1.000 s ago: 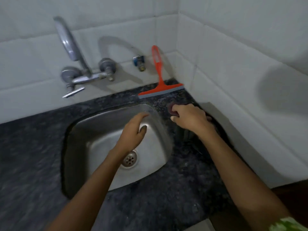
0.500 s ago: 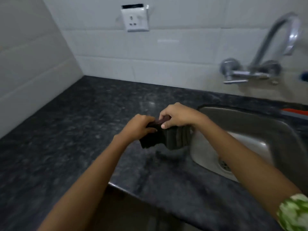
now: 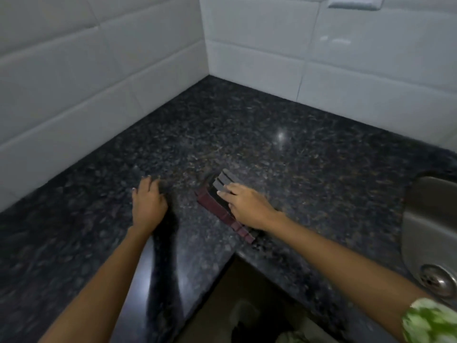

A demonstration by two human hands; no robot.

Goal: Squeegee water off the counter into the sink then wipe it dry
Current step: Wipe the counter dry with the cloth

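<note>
A dark striped cloth [image 3: 220,198] with a maroon edge lies flat on the black speckled granite counter [image 3: 259,134]. My right hand [image 3: 247,206] presses down on it with the fingers spread flat over its top. My left hand [image 3: 148,200] rests on the bare counter to the left of the cloth, fingers curled and holding nothing. The steel sink [image 3: 430,233] shows at the right edge, with its drain [image 3: 437,280] low down. The squeegee is out of view.
White tiled walls [image 3: 103,78] meet in a corner behind the counter. A wall socket [image 3: 353,2] sits at the top right. The counter's inner front edge [image 3: 222,266] drops to a dark floor area below.
The view swung left from the sink to the counter corner. The cloth, held up between both hands half a second ago, now lies flat under my right hand; my left hand has let go.
</note>
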